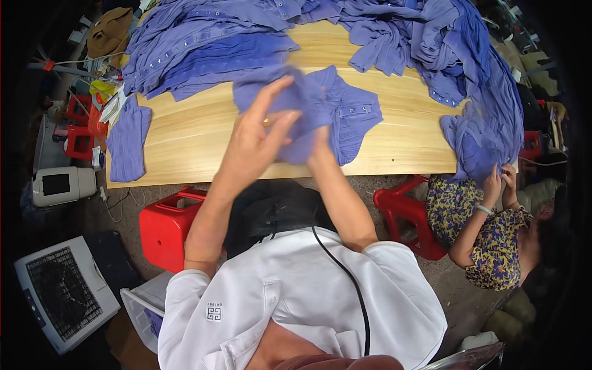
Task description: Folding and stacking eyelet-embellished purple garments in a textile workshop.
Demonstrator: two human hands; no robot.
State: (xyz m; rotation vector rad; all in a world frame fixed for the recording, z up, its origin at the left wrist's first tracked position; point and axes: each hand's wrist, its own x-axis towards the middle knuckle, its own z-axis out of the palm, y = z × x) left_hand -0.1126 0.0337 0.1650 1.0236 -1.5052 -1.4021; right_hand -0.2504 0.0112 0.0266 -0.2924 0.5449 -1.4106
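Purple cloth point(303, 131) blurs between the left hand point(258, 137), fingers spread, and right hand point(319, 148), grip unclear.

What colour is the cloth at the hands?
The cloth is purplish blue, clearest in the head view.

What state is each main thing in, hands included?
Left hand, open, fingers spread over blurred purple fabric.
Right hand, fingers hidden behind that fabric, grip unclear.
Purple cloth with round fasteners, lying creased.
Purple garments at top left, piled.
Narrow purple cloth at far left, lying flat.
Pale wood-grain table, partly covered.
Red plastic stool at left, nobody seated.
Co-worker's hands, on purple cloth.
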